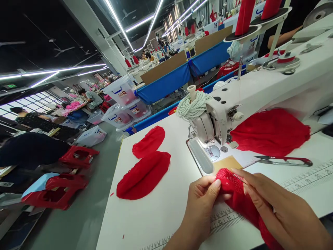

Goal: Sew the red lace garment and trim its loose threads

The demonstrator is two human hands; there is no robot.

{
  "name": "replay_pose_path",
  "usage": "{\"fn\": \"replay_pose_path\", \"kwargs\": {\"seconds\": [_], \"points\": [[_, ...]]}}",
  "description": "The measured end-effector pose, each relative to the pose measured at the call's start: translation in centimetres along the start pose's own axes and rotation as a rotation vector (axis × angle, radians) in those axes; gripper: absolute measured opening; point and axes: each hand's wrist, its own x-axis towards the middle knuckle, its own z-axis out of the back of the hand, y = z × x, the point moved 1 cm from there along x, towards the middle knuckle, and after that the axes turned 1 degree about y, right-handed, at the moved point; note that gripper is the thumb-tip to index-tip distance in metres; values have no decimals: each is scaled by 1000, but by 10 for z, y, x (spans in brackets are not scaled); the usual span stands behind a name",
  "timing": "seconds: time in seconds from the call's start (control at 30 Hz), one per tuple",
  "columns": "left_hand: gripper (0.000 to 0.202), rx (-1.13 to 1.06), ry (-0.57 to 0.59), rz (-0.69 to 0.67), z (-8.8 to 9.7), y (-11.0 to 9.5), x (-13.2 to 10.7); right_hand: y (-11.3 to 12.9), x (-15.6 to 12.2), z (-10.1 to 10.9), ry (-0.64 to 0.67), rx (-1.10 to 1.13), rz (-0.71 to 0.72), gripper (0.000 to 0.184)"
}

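My left hand [201,199] pinches the near end of a red lace fabric piece [238,198] at the front of the white sewing table [156,215]. Over the same piece lies my right hand [281,208], its fingers pressed on the cloth from the right. The piece sits just in front of the white sewing machine [260,93], near its needle plate [214,152]. Two red lace pieces [145,170] lie on the table to the left. A pile of red fabric [272,132] rests under the machine arm.
Thread snips with red handles [284,160] lie right of the needle plate. A coil of white cord [192,106] sits on the machine head. Red thread cones [244,15] stand on top. Red stools [65,180], plastic bins [121,92] and other workers fill the aisle left.
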Motion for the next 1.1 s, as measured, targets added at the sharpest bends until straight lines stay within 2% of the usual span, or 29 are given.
{"fn": "replay_pose_path", "kwargs": {"seconds": [0.07,0.2,0.33,0.47,0.57,0.7,0.8,0.93,1.0,1.1], "points": [[35,9,21,-15,0,0,0,-1,0,-3,35,48,-48,29],[32,26,35,-19,0,1,0,-2,3,-12,-10,118,-129,14],[30,46,65,-50,0,2,-1,2,7,-20,-11,149,-208,14],[31,154,49,-97,1,3,-1,5,13,-26,-52,116,-131,19],[29,250,22,-142,1,1,-2,7,17,-29,-57,-21,-31,19],[25,397,-21,-327,-1,-5,-4,9,15,-36,-124,-278,58,16],[25,463,-22,-382,-2,-6,-6,6,13,-39,-133,-371,42,16],[26,475,-24,-368,-1,-3,-7,-4,19,-29,-186,-400,15,13],[27,426,-19,-296,0,-2,-6,-6,22,-22,-193,-342,12,11],[27,288,-5,-170,1,-1,-3,-7,18,-16,-129,-187,-51,15]]}}
